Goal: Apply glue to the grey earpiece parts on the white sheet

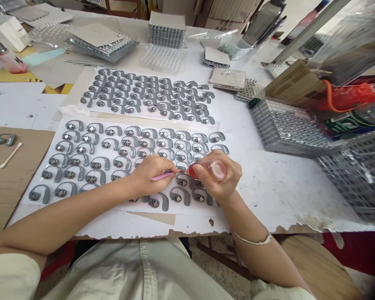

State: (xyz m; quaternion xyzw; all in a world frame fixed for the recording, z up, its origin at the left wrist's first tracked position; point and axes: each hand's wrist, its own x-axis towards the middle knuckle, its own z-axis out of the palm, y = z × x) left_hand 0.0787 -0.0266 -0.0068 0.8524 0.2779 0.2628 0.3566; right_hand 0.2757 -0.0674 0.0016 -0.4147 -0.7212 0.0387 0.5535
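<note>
My left hand is closed in a pinch on a thin pink stick, its tip lying over the grey ear-hook parts set out in rows on a white sheet. My right hand is wrapped round a small clear bottle with a red tip, the tip pointing left toward the stick. Both hands rest over the near right part of the sheet. A second sheet of the same grey parts lies just behind.
A loose grey part and a cotton swab lie on brown cardboard at the left. Clear blister trays are stacked at the right, more trays at the back. A pink lighter lies at the far left.
</note>
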